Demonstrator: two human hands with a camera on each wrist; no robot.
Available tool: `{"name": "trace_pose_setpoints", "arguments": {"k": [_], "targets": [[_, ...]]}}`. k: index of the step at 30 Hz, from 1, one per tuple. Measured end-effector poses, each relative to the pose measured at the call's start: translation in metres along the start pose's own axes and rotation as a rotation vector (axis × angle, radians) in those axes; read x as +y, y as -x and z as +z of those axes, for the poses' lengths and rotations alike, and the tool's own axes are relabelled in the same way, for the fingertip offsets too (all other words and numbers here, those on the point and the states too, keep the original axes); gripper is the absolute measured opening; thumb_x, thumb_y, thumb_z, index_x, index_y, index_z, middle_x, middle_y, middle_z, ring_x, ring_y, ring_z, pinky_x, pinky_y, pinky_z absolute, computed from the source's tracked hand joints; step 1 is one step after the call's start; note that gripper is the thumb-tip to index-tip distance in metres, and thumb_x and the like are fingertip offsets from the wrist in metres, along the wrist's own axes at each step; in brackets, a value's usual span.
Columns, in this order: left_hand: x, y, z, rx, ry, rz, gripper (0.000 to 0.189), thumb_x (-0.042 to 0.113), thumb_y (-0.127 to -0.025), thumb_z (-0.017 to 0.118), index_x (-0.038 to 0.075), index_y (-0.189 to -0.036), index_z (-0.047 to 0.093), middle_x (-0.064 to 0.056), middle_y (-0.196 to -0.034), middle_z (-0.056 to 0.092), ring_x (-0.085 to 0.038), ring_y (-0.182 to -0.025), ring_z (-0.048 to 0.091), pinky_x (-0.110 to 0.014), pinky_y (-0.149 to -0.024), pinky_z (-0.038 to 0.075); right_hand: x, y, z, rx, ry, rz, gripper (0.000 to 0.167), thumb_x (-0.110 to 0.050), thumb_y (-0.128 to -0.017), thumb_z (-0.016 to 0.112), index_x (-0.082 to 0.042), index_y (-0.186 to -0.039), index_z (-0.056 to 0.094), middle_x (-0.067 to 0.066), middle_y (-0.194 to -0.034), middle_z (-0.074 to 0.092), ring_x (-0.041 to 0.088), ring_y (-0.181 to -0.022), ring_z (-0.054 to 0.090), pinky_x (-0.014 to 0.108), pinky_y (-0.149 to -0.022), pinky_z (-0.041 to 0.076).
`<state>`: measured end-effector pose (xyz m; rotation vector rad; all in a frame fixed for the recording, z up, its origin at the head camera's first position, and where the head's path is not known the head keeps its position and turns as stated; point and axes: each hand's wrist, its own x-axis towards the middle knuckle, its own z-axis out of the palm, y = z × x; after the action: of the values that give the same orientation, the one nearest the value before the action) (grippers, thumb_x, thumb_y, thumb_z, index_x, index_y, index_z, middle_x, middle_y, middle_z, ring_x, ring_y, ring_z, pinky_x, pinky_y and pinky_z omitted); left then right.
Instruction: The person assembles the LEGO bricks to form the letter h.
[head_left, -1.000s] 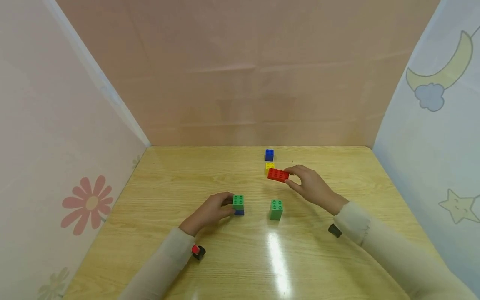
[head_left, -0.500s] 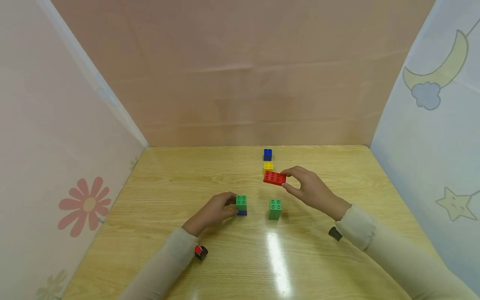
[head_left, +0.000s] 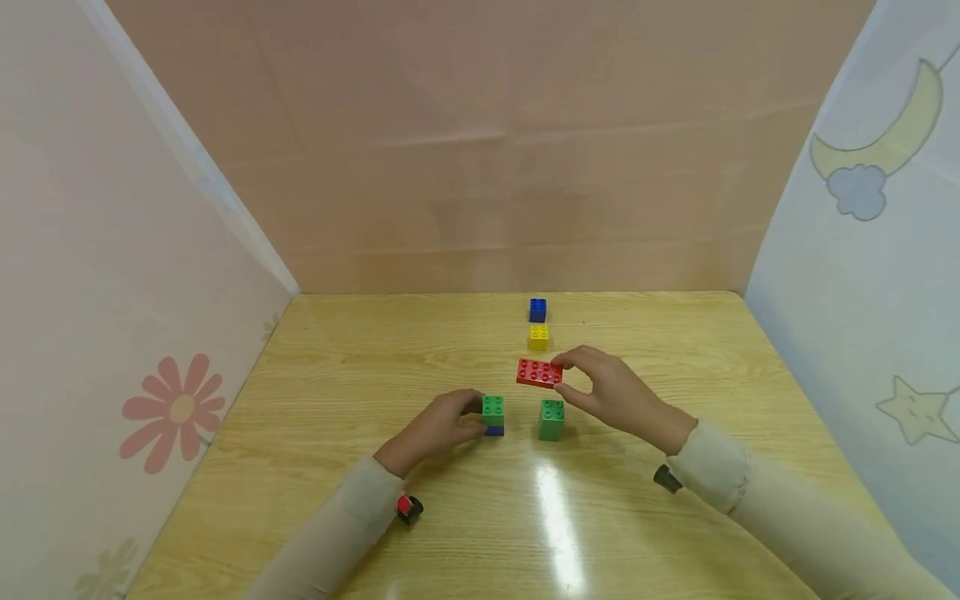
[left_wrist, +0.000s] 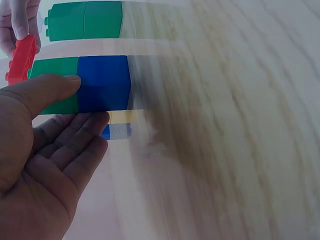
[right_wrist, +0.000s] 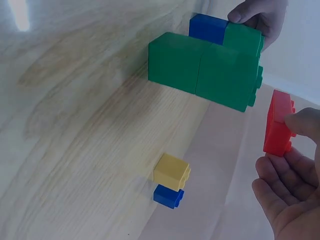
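Note:
My left hand grips a two-brick stack between thumb and fingers: a green brick on top of a blue brick. My right hand pinches one end of a long flat red brick, studs upward in the head view. In the right wrist view the red brick hangs above the height of the stacks, touching none of them. To the right of the held stack stands another stack, of two green bricks, which neither hand touches.
Farther back on the wooden table stand a yellow brick and, behind it, a small blue brick. Dark wrist devices show under both sleeves. Cloth panels border the back and sides.
My right hand has brought the red brick nearer and slightly left, uncovering the yellow brick. My left hand and its green-and-blue stack have shifted right, closer to the green stack.

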<state>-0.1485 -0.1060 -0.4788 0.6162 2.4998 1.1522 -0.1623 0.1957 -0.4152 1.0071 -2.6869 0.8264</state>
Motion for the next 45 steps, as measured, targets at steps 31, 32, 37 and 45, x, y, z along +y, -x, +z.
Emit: {"name": "trace_pose_setpoints", "arguments": {"k": [31, 32, 37, 45], "targets": [[0.009, -0.015, 0.011, -0.041, -0.051, 0.087, 0.035, 0.020, -0.092, 0.069, 0.011, -0.125, 0.060, 0.005, -0.118, 0.064, -0.014, -0.117, 0.058, -0.030, -0.099, 0.046, -0.015, 0.012, 0.010, -0.065, -0.114, -0.009, 0.032, -0.031, -0.091, 0.070, -0.017, -0.120, 0.065, -0.011, -0.110, 0.064, 0.011, -0.101, 0.061, 0.037, -0.085, 0.053], [0.010, -0.016, 0.011, -0.045, -0.052, 0.087, 0.035, 0.021, -0.093, 0.069, 0.011, -0.125, 0.060, 0.005, -0.118, 0.064, -0.015, -0.117, 0.058, -0.031, -0.099, 0.046, -0.015, 0.012, 0.010, -0.065, -0.112, -0.010, 0.032, -0.031, -0.091, 0.070, -0.017, -0.120, 0.065, -0.011, -0.110, 0.064, 0.009, -0.101, 0.061, 0.036, -0.085, 0.053], [0.013, -0.018, 0.012, -0.051, -0.063, 0.078, 0.035, 0.021, -0.092, 0.069, 0.012, -0.125, 0.060, 0.005, -0.118, 0.064, -0.013, -0.116, 0.058, -0.029, -0.099, 0.046, -0.014, 0.013, 0.010, -0.067, -0.105, -0.007, 0.032, -0.032, -0.091, 0.070, -0.017, -0.119, 0.065, -0.011, -0.109, 0.064, 0.010, -0.100, 0.062, 0.036, -0.084, 0.053], [0.017, -0.021, 0.015, -0.052, -0.063, 0.071, 0.033, 0.019, -0.093, 0.069, 0.013, -0.124, 0.060, 0.006, -0.117, 0.064, -0.011, -0.115, 0.058, -0.027, -0.098, 0.046, -0.012, 0.016, 0.011, -0.077, -0.124, -0.008, 0.032, -0.028, -0.090, 0.072, -0.015, -0.119, 0.064, -0.009, -0.109, 0.064, 0.020, -0.100, 0.064, 0.043, -0.083, 0.054]]}}
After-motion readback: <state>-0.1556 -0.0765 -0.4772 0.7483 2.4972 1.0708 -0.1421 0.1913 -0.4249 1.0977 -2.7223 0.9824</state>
